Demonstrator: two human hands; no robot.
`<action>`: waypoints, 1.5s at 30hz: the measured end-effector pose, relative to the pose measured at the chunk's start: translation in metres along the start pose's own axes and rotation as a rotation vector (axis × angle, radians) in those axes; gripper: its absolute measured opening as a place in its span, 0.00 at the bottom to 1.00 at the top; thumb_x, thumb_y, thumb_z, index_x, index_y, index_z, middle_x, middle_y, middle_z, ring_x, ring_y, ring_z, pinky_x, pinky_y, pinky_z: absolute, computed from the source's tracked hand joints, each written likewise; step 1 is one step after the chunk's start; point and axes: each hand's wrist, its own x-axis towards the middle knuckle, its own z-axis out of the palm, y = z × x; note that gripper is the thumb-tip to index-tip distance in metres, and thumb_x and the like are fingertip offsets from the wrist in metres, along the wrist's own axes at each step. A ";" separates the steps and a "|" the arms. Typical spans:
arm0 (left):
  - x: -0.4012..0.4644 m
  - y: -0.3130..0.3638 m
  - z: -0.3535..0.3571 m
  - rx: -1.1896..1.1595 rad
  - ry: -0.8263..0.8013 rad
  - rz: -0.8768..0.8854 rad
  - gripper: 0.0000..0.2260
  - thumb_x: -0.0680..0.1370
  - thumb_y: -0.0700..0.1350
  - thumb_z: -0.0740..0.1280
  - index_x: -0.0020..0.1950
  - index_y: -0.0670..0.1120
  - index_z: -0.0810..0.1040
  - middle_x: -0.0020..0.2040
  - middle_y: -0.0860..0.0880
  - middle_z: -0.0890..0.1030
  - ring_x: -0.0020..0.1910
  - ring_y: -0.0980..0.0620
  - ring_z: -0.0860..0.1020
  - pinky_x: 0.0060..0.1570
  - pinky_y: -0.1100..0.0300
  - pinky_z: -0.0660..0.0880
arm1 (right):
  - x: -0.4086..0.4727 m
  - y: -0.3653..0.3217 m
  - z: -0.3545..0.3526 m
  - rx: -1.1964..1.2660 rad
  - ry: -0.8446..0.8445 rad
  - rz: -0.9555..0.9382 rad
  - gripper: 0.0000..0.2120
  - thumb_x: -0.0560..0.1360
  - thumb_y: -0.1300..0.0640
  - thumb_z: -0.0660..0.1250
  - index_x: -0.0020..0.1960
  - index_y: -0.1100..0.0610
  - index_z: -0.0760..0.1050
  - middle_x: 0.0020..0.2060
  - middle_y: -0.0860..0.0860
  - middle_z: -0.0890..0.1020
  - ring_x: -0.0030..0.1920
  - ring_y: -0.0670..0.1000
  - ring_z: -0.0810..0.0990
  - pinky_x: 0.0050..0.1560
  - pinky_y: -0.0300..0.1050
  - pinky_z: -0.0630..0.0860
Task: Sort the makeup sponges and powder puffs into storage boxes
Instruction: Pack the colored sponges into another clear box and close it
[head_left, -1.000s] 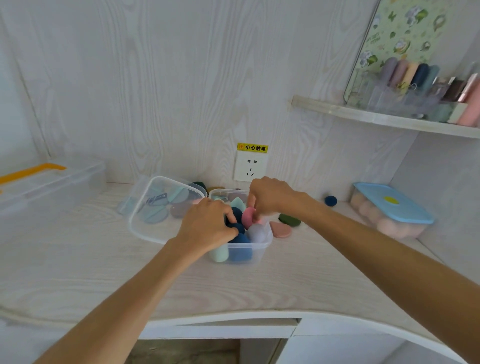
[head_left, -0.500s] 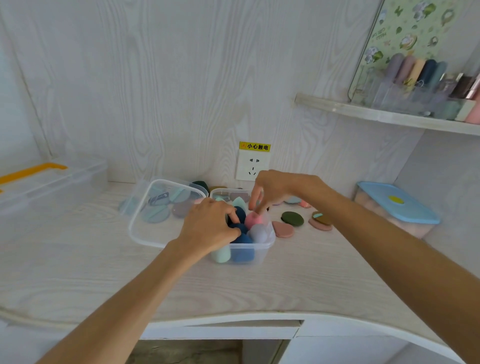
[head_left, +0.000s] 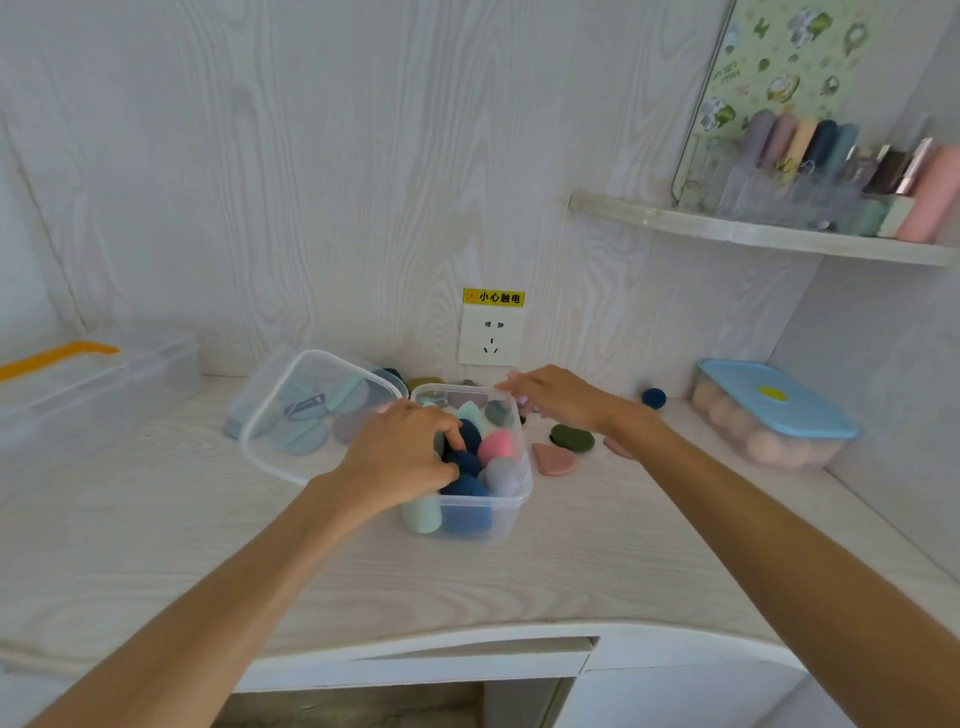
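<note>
A clear storage box (head_left: 511, 501) in the middle of the desk holds several makeup sponges, among them a pink sponge (head_left: 496, 446) and a dark blue sponge (head_left: 463, 461). My left hand (head_left: 400, 452) reaches into the box, its thumb and fingers curled round the dark blue sponge. My right hand (head_left: 556, 397) hovers over the box's far right corner with fingers stretched out and nothing in it. Flat powder puffs lie to the right of the box: a pink puff (head_left: 555, 460) and a green puff (head_left: 572, 437).
A clear lid (head_left: 270, 447) leans at the box's left over more puffs. A blue-lidded box (head_left: 774, 410) of peach sponges stands at the right wall, with a dark blue ball (head_left: 653, 397) near it. A large clear bin (head_left: 98, 384) is at far left; a shelf (head_left: 753, 234) is above right.
My right hand let go of the pink sponge, which now lies in the box, and drew back to the far right corner. My left hand stayed in the box.
</note>
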 end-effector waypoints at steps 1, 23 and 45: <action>0.001 -0.001 -0.004 0.009 -0.037 0.010 0.11 0.70 0.46 0.69 0.51 0.57 0.80 0.59 0.57 0.78 0.62 0.53 0.72 0.53 0.61 0.66 | -0.005 0.003 0.000 -0.025 0.057 -0.020 0.20 0.80 0.46 0.55 0.59 0.58 0.78 0.57 0.54 0.80 0.55 0.53 0.78 0.62 0.49 0.71; 0.004 0.008 -0.020 0.053 0.119 0.110 0.08 0.73 0.48 0.70 0.51 0.59 0.82 0.57 0.57 0.80 0.56 0.52 0.76 0.53 0.58 0.71 | -0.069 0.004 0.000 -0.101 -0.198 0.234 0.14 0.79 0.48 0.59 0.41 0.57 0.69 0.30 0.49 0.80 0.28 0.44 0.75 0.33 0.36 0.71; 0.021 0.008 0.027 -0.201 -0.127 0.273 0.11 0.76 0.49 0.67 0.56 0.63 0.80 0.54 0.68 0.72 0.58 0.62 0.70 0.60 0.61 0.67 | 0.010 0.144 -0.050 -0.513 0.254 0.449 0.25 0.78 0.63 0.55 0.74 0.53 0.60 0.68 0.57 0.66 0.65 0.60 0.68 0.63 0.55 0.70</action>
